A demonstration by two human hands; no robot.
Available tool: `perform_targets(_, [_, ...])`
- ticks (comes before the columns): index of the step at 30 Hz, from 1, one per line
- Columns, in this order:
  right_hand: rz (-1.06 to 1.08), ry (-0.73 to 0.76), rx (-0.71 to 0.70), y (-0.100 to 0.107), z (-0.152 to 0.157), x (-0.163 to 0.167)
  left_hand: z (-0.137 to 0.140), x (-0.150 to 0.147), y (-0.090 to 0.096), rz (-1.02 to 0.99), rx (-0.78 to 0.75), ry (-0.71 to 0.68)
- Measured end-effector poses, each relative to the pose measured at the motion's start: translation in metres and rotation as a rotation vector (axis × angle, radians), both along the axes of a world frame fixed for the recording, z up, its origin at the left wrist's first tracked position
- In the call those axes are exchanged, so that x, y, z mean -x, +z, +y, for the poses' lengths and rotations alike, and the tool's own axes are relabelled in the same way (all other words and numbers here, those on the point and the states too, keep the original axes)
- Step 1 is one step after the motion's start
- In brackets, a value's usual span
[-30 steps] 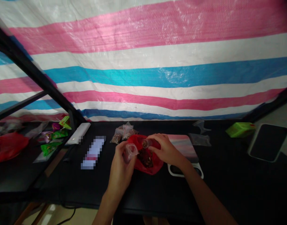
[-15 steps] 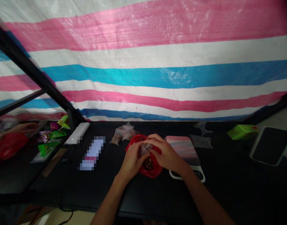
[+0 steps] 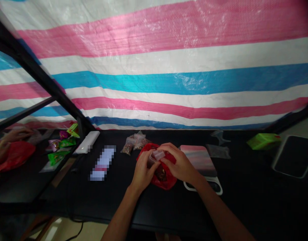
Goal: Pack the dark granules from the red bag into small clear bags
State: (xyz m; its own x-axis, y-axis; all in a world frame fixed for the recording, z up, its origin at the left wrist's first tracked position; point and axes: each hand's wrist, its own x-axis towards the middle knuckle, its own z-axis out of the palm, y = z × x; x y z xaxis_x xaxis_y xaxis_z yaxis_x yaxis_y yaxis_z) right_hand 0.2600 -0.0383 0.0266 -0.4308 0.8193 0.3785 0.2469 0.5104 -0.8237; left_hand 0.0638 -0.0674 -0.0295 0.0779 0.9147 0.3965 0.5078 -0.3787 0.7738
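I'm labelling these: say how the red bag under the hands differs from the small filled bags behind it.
The red bag is coloured; the small bags are clear. The red bag gapes open, brownish bits exposed; the small bags show theirs through plastic. The red bag is larger than any single small bag. Both rest on the black tabletop.

Left hand [image 3: 141, 169] and right hand [image 3: 180, 163] meet over an open red plastic bag [image 3: 169, 185] of loose brown bits [image 3: 160, 174]; fingers of both on a small clear zip bag [image 3: 158, 154]. Filled zip bags [image 3: 134, 142]: just beyond, to the left. Flat digital scale [image 3: 199, 160], shiny top: near right hand. Farther right: clear plastic pieces [image 3: 219, 151], green box [image 3: 262, 142], smartphone [image 3: 293, 156]. Far left: co-worker's hand [image 3: 18, 134] near second red bag [image 3: 21, 153].
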Motion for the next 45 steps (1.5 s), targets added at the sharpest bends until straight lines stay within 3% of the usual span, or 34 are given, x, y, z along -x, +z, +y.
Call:
perform_targets(3, [0.005,-0.073,0.011,-0.002,0.001,-0.002,0.002,0.003,-0.002,-0.029,-0.042,0.100])
perform_targets(7, [-0.211,0.004,0.020,-0.003,0.002,-0.008,-0.005,0.008,-0.001,-0.087,-0.106,0.238])
perform_targets(12, [-0.411,0.146,-0.066,-0.007,0.001,-0.011,-0.053,-0.011,-0.001,-0.260,-0.135,0.397])
perform_targets(16, [-0.509,0.118,-0.098,-0.010,0.001,-0.015,-0.109,-0.049,-0.009,-0.671,0.173,0.615])
perform_targets(20, [-0.557,0.110,-0.059,-0.008,0.000,-0.020,-0.138,-0.081,-0.017,-0.950,0.558,0.572])
perform_targets(24, [-0.548,0.138,0.021,-0.005,-0.001,-0.023,-0.131,-0.089,-0.021,-1.143,0.664,0.574])
perform_targets(29, [-0.541,0.192,0.132,-0.007,0.000,-0.028,-0.109,-0.082,-0.025,-1.393,0.633,0.572])
perform_targets(33, [-0.549,0.201,0.258,-0.013,0.001,-0.033,-0.108,-0.079,-0.027,-1.490,0.600,0.512])
perform_targets(36, [-0.565,0.194,0.313,-0.013,0.001,-0.031,-0.110,-0.077,-0.030,-1.494,0.592,0.504])
perform_targets(39, [-0.604,0.194,0.311,-0.011,0.000,-0.027,-0.108,-0.071,-0.037,-1.416,0.596,0.604])
perform_targets(45, [-0.644,0.189,0.227,-0.011,0.000,-0.019,-0.089,-0.055,-0.039,-1.204,0.544,0.647])
